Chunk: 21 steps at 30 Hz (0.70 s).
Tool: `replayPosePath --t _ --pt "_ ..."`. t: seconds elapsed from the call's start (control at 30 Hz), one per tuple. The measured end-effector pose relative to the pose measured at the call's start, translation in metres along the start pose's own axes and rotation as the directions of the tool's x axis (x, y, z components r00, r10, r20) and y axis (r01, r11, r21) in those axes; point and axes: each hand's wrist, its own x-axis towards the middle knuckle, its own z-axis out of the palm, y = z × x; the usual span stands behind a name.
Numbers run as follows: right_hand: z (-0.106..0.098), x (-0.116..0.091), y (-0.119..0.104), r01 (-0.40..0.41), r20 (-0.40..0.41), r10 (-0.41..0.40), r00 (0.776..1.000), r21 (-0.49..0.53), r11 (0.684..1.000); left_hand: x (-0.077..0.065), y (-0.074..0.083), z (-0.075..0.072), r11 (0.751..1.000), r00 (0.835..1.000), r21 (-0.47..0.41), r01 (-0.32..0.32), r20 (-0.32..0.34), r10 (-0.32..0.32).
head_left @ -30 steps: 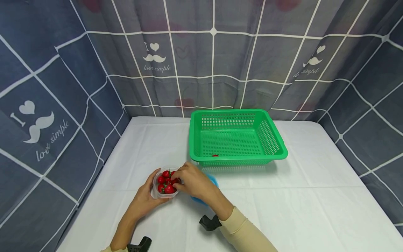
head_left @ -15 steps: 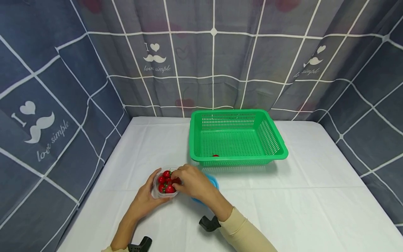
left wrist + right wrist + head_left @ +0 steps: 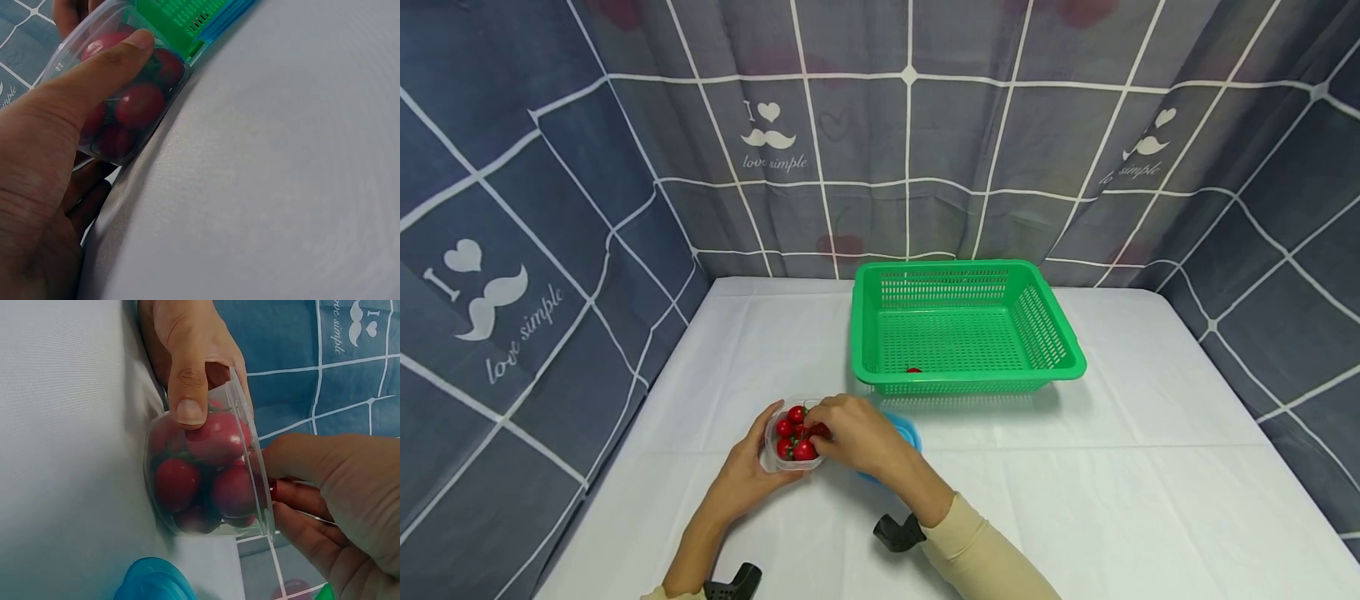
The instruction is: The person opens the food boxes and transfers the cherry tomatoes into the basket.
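In the head view, my left hand grips a clear plastic container from its left side, thumb along the near wall. Several red cherry tomatoes with green stems fill it. My right hand reaches over the container's right rim, thumb and fingers bent at the opening. The right wrist view shows a bit of red tomato pinched between those fingers; most of it is hidden. From the left wrist view, tomatoes show through the container wall under the left thumb.
A green perforated basket stands beyond the hands, a red tomato partly visible inside near its front wall. A blue lid-like piece lies on the white tablecloth, partly under the right hand. Grey-blue checked curtains enclose the table.
The right hand's fingers shift very slightly at the container's opening. The left hand, container and basket stay in place.
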Motion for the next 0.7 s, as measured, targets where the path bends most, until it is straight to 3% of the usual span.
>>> replayPosePath --t 0.37,0.7 --pt "-0.015 0.001 0.004 0.017 -0.129 0.001 0.992 0.134 0.991 0.000 0.000 0.001 1.000 1.000 0.022 -0.010 -0.006 0.010" --pt "-0.033 -0.003 0.020 0.022 -0.271 0.050 0.961 0.259 0.966 0.001 0.001 0.001 1.000 1.000 0.024 0.007 -0.019 -0.007"
